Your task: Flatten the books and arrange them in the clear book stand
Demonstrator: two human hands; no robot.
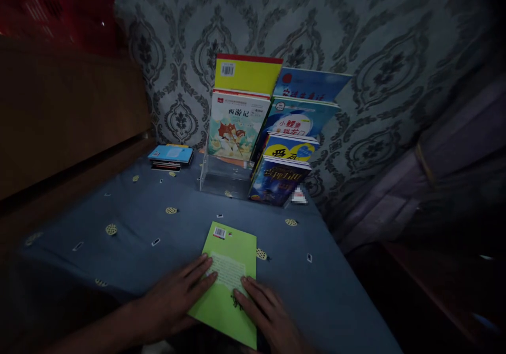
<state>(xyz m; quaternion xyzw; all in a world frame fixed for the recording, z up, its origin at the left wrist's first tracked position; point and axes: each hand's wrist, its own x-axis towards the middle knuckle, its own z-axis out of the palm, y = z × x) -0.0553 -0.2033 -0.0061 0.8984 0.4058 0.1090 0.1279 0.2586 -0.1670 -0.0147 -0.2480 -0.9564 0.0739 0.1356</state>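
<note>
Green paperback, one, back cover uppermost, lying on the near side of the table between the two hands. Cover (227, 269): plain bright green, with a barcode at the upper left, a paler panel of small print across the middle, unreadable, and a small dark drawing below, partly covered by fingers.

Hands, two. Left hand (187, 291): fingers extended and slightly spread, laid on the book's left edge. Right hand (266, 309): fingers likewise extended and a little apart, resting on the right edge; wrist cut off by the lower border.

Clear acrylic book stand (203, 177), one, beyond the paperback. Covers facing out, six: two in the left column, a yellow back cover (253, 75) above a pale illustrated cover (239, 127); four in the right column, all chiefly blue or blue and yellow, overlapping. Volumes behind these cannot be counted.

Stack of books (172, 156), one, light blue on top; number uncertain. White triangular object (299, 195), one, pixelated beyond identification.

Blue tablecloth (134, 206), one, printed with pineapples. Red plastic basket (59, 11), one, cut off at upper left, blurred. Curtain (446, 127), one, tied, dim at right.
</note>
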